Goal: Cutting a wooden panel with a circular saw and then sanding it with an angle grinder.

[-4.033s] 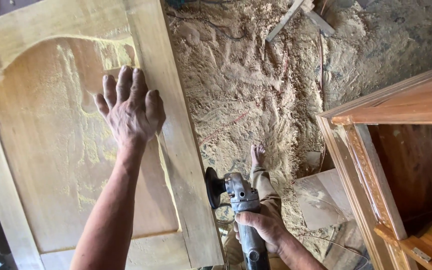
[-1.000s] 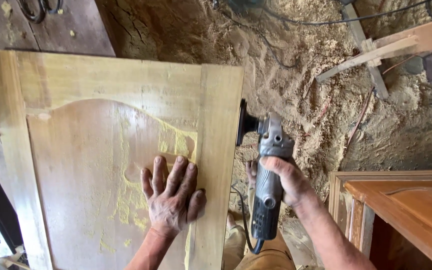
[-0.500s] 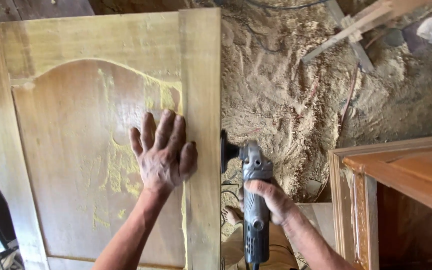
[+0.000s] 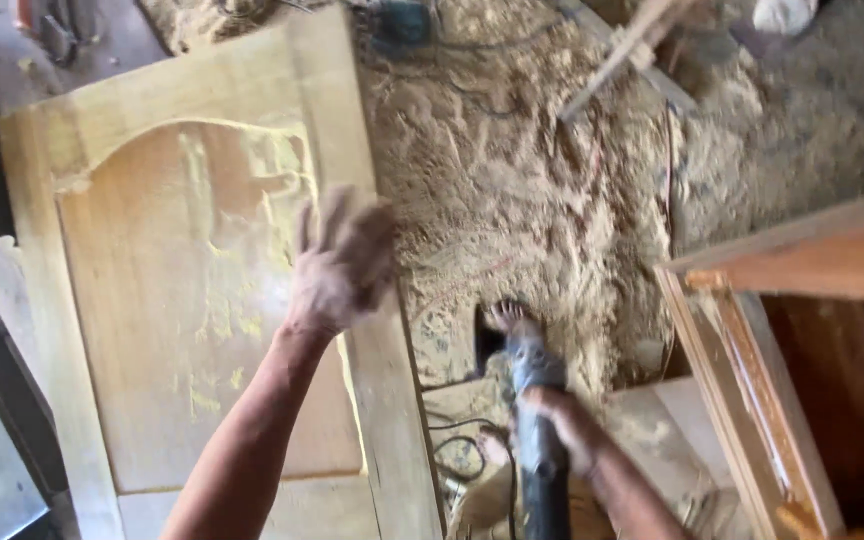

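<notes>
Two hands busy: left hand (image 4: pixel 340 262) spread flat over dust-streaked arched wooden door panel (image 4: pixel 182 300), right hand (image 4: pixel 570 428) gripping grey angle grinder (image 4: pixel 537 420), sanding apparently unfinished.

Pale wooden door panel (image 4: pixel 172 300), arch-topped raised centre, lies flat at left, long side running near to far, yellow dust streaked across its face. Grey angle grinder (image 4: pixel 537 420) just right of panel's near edge, body pointing far, disc end blurred.
</notes>
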